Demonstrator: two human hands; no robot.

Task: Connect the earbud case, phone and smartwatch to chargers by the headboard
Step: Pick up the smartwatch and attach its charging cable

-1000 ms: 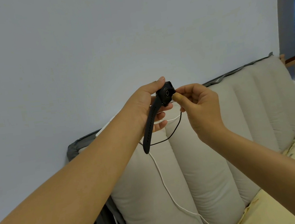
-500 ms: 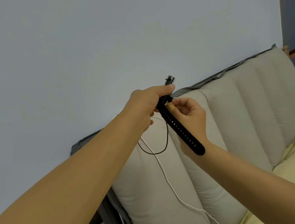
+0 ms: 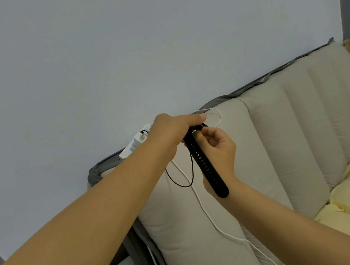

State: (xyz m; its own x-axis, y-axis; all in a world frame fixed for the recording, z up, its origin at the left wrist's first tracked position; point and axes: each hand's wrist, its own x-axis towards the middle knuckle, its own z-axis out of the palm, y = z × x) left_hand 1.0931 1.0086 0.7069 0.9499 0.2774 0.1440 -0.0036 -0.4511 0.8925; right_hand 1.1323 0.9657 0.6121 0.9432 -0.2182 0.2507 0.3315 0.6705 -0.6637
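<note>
Your left hand (image 3: 170, 132) grips the black rubber-strapped smartwatch (image 3: 205, 161) above the padded beige headboard (image 3: 281, 141); your right hand (image 3: 217, 147) pinches at its body. Tug the thin black charging cable (image 3: 179, 181) and the connector could slip free

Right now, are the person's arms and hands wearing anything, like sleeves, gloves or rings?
No. Both forearms are bare as far as the picture shows, with no sleeves in view. The left hand and right hand have no gloves, and no rings or wristbands show.
</note>
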